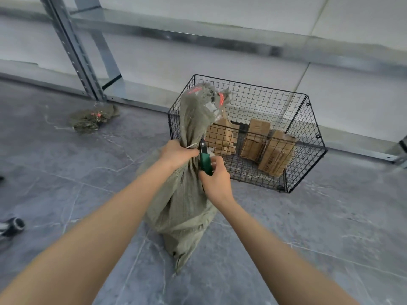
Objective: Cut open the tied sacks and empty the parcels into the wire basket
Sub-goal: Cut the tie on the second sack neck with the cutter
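A grey-green woven sack (pixel 180 208) stands upright on the floor in front of me, its neck bound by a white tie (pixel 192 146). My left hand (pixel 178 153) grips the neck at the tie. My right hand (pixel 214 180) holds green-handled cutters (pixel 204 159), their blades at the tie beside my left hand. Behind the sack sits the black wire basket (pixel 308 148), holding three brown cardboard parcels (pixel 276 154). The sack's frayed top with red markings leans against the basket's near left corner.
An empty, crumpled sack (pixel 93 116) lies on the floor at the left near a grey metal shelving upright (pixel 77 53). A low shelf rail runs along the wall behind the basket. A dark object (pixel 12 226) lies at the left edge. Grey tiled floor surrounds me.
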The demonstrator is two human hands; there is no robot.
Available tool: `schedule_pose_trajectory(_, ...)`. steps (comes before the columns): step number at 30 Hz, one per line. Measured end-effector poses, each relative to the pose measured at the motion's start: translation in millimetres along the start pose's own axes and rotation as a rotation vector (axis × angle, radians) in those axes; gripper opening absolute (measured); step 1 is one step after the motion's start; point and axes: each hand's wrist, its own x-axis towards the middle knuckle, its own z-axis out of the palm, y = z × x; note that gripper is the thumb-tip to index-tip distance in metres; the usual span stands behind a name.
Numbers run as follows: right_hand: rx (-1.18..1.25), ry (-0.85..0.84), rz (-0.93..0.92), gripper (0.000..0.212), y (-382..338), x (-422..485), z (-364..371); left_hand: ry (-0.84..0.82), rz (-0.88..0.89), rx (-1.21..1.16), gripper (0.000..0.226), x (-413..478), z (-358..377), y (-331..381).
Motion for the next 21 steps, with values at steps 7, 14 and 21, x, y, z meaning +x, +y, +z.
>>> schedule_pose_trajectory(7, 0.049, -0.053, 0.031, 0.027, -6, 1, -28, 0.131, -0.04, -0.244, 0.013, -10, 12, 22)
schedule_pose_trajectory(14, 0.097, -0.125, 0.006, 0.028, -24, -17, -51, 0.048, -0.111, -0.548, 0.024, -38, 12, 34)
schedule_pose_trajectory(21, 0.046, -0.225, 0.003, 0.028, -29, -55, -75, 0.017, -0.216, -0.681, 0.015, -69, 14, 24)
